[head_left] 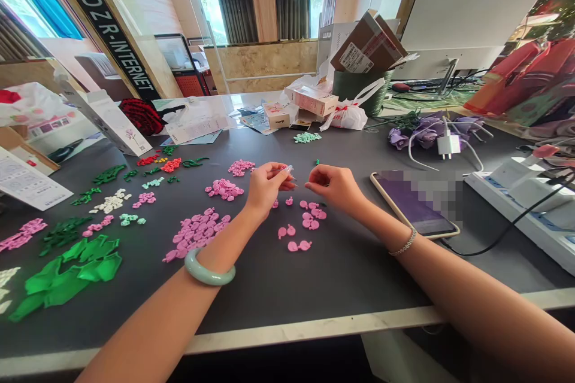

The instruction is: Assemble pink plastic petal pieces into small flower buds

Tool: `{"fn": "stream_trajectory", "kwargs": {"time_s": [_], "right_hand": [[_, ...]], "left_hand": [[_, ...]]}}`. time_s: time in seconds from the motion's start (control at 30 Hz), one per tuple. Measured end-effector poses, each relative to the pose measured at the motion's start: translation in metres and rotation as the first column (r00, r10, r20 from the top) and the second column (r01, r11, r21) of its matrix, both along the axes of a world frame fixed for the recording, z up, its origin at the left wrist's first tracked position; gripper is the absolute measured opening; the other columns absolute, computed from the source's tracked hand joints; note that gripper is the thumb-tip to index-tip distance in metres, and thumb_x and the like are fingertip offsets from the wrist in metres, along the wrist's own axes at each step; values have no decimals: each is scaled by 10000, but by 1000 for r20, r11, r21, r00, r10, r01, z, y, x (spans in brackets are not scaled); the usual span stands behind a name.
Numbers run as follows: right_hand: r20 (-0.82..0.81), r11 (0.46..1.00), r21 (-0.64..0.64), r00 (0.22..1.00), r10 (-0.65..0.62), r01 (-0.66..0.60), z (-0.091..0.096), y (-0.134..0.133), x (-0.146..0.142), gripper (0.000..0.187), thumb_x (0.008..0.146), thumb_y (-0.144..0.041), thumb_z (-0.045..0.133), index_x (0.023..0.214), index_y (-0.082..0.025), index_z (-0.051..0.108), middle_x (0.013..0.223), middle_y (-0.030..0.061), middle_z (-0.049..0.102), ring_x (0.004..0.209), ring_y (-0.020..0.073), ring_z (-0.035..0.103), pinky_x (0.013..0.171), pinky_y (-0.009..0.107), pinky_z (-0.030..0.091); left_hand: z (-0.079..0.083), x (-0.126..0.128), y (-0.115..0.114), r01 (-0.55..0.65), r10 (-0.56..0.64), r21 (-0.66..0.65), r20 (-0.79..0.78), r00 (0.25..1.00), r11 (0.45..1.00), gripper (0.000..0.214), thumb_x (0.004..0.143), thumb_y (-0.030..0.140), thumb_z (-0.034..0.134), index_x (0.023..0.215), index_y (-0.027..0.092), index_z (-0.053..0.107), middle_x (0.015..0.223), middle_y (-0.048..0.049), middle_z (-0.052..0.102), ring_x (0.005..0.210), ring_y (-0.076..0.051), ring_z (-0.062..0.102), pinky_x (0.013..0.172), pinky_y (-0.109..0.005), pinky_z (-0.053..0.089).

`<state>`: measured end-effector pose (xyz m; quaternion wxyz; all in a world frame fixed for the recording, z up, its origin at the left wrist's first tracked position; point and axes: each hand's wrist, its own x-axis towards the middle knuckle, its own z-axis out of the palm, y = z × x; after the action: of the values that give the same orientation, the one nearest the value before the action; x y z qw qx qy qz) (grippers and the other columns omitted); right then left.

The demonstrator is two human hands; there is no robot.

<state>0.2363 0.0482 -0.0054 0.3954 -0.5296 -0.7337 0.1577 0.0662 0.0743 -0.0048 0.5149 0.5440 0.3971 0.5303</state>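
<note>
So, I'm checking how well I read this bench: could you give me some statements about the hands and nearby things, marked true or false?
1. The left hand has a small clear item in its fingers. True.
2. The phone lies to the left of both hands. False: the phone lies to the right of the right hand.
3. Pink pieces lie in several groups on the table. True.
4. The white charger is plugged into the power strip. False: the white charger lies by the purple flowers, prongs bare.
5. A pale green bangle is on the left arm. True.
</note>
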Motion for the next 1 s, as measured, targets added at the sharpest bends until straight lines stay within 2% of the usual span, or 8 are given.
{"fn": "stream_trajectory", "kwargs": {"time_s": [0.13,0.27,0.33,0.4,0.57,0.73,0.87,1.0], "right_hand": [[-293,998,-48,956,11,-27,-3,3,0,136,712,-296,660,697,-164,632,587,-10,591,555,102,529,580,244,422],[-616,973,-164,787,27,-162,-8,8,-1,252,626,-352,721,740,-148,629,674,16,634,621,126,608,673,295,509],[-713,957,-205,701,-1,-207,-10,9,-2,318,572,-376,760,739,-147,618,690,17,639,642,128,621,722,317,530],[-752,950,-217,659,-16,-225,-10,9,-3,352,540,-393,780,722,-148,603,690,14,636,652,126,625,752,328,536],[-699,960,-181,715,28,-214,-9,8,-4,296,596,-378,742,711,-149,593,694,8,618,666,116,603,727,297,508],[-589,985,-131,808,16,-115,-9,8,-3,230,641,-356,682,721,-152,612,693,0,583,638,97,518,616,244,422],[-597,984,-145,802,-5,-101,-9,7,-2,240,641,-365,674,732,-150,621,697,7,582,635,99,500,609,246,408],[-607,977,-172,795,-7,-123,-8,6,-4,236,638,-353,677,738,-146,620,674,1,572,623,97,496,616,250,416]], "left_hand": [[-1,-1,0,15,-15,-12,-49,999,1000,149,731,222,685,805,111,618,676,-43,644,524,-129,632,523,-224,538],[-1,-1,-1,19,-18,11,-87,996,1000,132,756,239,667,808,135,605,651,-18,617,502,-119,610,511,-225,526],[1,-2,-2,11,-7,37,-108,994,999,119,780,246,646,764,141,592,581,13,563,440,-79,541,459,-179,471],[2,-2,-2,4,4,65,-128,992,998,146,802,265,628,733,148,577,546,31,519,407,-54,479,416,-149,411],[3,-1,-1,2,15,104,-162,987,995,171,807,309,627,753,161,562,642,14,560,467,-74,545,422,-151,430],[0,-2,0,31,-9,125,-174,985,992,217,798,356,645,778,158,558,746,-26,640,582,-127,644,512,-188,502],[-2,-2,0,73,-50,122,-179,982,990,266,764,380,686,768,139,575,734,-56,669,592,-151,659,589,-251,548],[-3,-3,0,95,-71,119,-191,979,988,266,735,364,720,778,132,598,684,-58,668,567,-158,655,562,-253,547]]}}
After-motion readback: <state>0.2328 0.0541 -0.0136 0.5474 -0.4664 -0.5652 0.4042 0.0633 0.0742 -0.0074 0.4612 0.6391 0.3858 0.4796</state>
